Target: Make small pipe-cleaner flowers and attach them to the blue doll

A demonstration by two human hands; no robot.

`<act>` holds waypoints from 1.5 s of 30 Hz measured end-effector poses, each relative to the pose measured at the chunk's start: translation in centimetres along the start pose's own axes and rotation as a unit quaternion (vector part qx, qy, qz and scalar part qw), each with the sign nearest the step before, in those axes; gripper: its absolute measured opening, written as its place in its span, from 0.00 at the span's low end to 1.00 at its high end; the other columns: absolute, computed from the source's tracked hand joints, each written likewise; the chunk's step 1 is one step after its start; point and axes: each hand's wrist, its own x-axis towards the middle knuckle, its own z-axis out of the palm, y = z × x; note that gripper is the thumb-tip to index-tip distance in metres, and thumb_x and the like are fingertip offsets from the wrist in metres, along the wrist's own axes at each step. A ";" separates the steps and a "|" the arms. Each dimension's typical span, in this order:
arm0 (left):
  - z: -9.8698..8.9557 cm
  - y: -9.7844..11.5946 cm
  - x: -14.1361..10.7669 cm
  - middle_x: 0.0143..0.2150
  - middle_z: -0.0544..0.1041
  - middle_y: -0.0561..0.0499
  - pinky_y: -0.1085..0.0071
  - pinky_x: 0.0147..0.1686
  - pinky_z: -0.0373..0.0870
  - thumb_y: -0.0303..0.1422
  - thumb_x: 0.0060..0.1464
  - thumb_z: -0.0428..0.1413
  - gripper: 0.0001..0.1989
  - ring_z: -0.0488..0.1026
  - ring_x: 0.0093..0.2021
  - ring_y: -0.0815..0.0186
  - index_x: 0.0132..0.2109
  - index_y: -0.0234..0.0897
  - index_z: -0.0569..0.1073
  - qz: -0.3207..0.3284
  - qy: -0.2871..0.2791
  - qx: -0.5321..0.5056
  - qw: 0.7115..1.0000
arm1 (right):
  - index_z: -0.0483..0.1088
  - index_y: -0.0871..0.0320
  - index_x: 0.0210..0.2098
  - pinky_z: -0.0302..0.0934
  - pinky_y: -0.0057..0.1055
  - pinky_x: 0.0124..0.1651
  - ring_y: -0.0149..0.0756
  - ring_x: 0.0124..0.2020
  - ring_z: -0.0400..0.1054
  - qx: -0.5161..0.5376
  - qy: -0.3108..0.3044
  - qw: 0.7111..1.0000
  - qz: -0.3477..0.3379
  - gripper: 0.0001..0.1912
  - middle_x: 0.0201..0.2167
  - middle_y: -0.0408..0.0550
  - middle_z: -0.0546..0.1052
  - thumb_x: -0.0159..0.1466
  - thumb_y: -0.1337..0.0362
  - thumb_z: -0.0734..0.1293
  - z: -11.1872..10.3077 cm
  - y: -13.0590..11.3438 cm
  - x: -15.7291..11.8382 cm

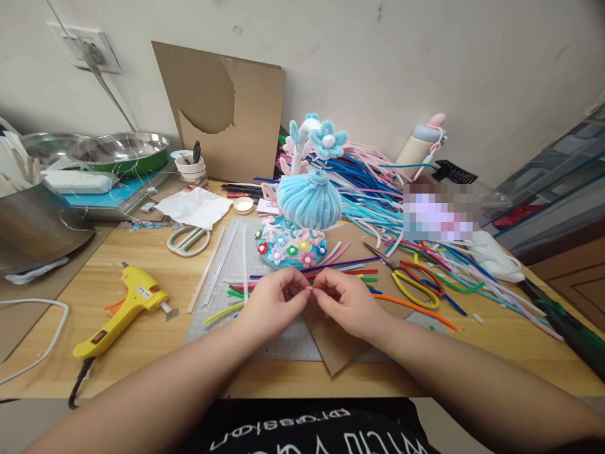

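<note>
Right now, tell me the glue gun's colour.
Yellow glue gun, with an orange trigger; head view.

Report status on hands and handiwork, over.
Left hand, right hand: fingertips together, anything pinched too small to tell. Blue flowered craft: upright, just beyond. Scissors: near right hand.

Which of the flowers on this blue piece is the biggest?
The light-blue flower with a white centre, hanging from the curved white stem; the others are visibly smaller.
</note>
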 end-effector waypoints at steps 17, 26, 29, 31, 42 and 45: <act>0.5 1.4 -0.3 0.23 0.73 0.54 0.74 0.27 0.68 0.31 0.47 0.58 0.05 0.70 0.24 0.70 0.30 0.34 0.70 -0.051 0.018 -0.196 0.979 | 0.63 0.57 0.25 0.55 0.25 0.25 0.29 0.21 0.61 -0.034 0.052 0.996 -0.061 0.09 0.20 0.41 0.68 0.61 0.67 0.61 0.2 -0.5 -0.7; 0.4 1.1 0.2 0.23 0.74 0.54 0.73 0.28 0.70 0.33 0.44 0.62 0.11 0.71 0.23 0.71 0.31 0.31 0.69 -0.117 -0.024 -0.312 0.942 | 0.64 0.58 0.24 0.53 0.23 0.23 0.27 0.20 0.61 -0.099 0.073 0.988 -0.093 0.07 0.20 0.41 0.69 0.59 0.69 0.62 0.4 -0.2 -0.6; 0.4 0.9 0.4 0.27 0.74 0.53 0.72 0.30 0.71 0.35 0.44 0.62 0.13 0.72 0.26 0.71 0.33 0.31 0.70 -0.128 -0.028 -0.319 0.939 | 0.62 0.57 0.25 0.54 0.22 0.20 0.26 0.18 0.62 0.001 0.058 0.998 -0.002 0.07 0.20 0.40 0.69 0.61 0.66 0.61 0.4 -0.1 -0.4; 0.5 0.8 0.5 0.27 0.74 0.53 0.73 0.29 0.70 0.36 0.44 0.63 0.14 0.72 0.25 0.71 0.32 0.31 0.69 -0.124 -0.027 -0.305 0.944 | 0.61 0.57 0.27 0.55 0.22 0.18 0.26 0.16 0.62 0.055 0.034 0.997 0.036 0.08 0.19 0.39 0.68 0.62 0.63 0.61 0.4 -0.1 -0.3; 0.6 0.0 0.4 0.21 0.71 0.56 0.75 0.25 0.67 0.32 0.47 0.59 0.10 0.70 0.22 0.72 0.30 0.34 0.65 -0.083 -0.009 -0.222 0.972 | 0.61 0.56 0.32 0.58 0.20 0.17 0.25 0.17 0.63 0.128 -0.033 0.989 0.061 0.04 0.21 0.38 0.69 0.64 0.63 0.61 0.6 -0.4 0.1; 0.6 0.1 0.4 0.22 0.72 0.56 0.74 0.27 0.68 0.32 0.46 0.59 0.10 0.70 0.24 0.71 0.29 0.34 0.64 -0.083 -0.018 -0.246 0.966 | 0.61 0.56 0.33 0.57 0.19 0.17 0.25 0.17 0.64 0.132 -0.039 0.989 0.060 0.04 0.23 0.39 0.70 0.64 0.63 0.61 0.6 -0.2 0.1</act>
